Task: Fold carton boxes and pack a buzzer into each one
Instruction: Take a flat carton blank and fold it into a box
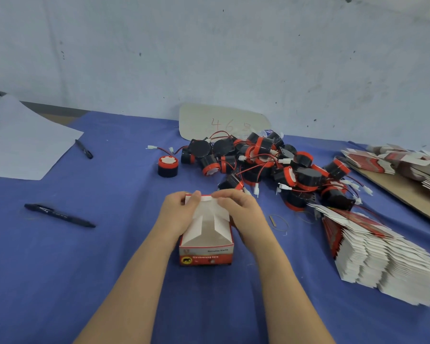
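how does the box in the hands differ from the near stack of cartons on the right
The box stands opened into shape, flaps up; the stacked cartons lie flat and fanned. The left hand and right hand hold the box; no hand touches the stacked cartons. Both are white card with red print.

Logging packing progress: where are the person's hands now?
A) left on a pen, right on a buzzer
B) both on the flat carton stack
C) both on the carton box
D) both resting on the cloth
C: the left hand and right hand both pinch the white flap at the far end of the carton box.
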A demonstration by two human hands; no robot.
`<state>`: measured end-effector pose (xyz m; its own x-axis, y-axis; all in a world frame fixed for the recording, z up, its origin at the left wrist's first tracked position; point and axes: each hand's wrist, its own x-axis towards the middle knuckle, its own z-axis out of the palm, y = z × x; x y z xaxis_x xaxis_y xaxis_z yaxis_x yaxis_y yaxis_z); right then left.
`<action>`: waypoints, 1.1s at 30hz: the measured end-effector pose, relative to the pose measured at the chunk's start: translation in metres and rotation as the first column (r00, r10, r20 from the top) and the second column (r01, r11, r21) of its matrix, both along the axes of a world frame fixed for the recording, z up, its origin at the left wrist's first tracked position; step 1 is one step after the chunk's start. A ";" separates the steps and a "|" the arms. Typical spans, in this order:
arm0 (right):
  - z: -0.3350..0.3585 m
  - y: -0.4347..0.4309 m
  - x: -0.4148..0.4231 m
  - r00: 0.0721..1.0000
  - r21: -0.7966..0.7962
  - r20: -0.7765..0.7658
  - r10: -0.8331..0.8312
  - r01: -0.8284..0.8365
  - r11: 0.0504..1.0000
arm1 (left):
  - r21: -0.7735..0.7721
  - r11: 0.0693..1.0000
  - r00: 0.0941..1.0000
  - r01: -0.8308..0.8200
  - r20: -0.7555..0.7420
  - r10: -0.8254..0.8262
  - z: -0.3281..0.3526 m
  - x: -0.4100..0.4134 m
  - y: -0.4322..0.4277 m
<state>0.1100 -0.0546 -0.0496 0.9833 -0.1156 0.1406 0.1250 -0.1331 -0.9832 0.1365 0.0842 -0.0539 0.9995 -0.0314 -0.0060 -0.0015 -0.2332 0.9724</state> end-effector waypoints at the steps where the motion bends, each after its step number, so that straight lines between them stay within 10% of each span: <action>1: 0.001 0.000 -0.002 1.000 0.049 -0.013 0.028 -0.028 0.998 | -0.007 1.000 1.000 -0.008 0.013 0.008 0.001 0.000 -0.002; 11: 0.003 0.006 0.003 0.948 0.135 -0.267 -0.175 0.217 0.967 | 0.101 0.993 0.978 -0.065 0.204 0.043 0.000 -0.008 -0.014; 18: -0.001 0.001 0.007 0.924 0.005 0.002 -0.383 0.383 0.924 | -0.173 0.980 0.991 0.099 -0.075 -0.113 0.005 -0.007 -0.009; 27: -0.007 -0.015 0.008 0.917 -0.050 0.039 -0.397 0.398 0.916 | 0.079 0.976 0.964 0.205 0.159 -0.215 0.000 -0.014 -0.020; 33: -0.004 -0.027 0.013 0.819 0.172 -0.463 -0.339 0.458 0.872 | -0.346 0.930 0.992 0.126 0.026 -0.124 0.017 -0.020 -0.020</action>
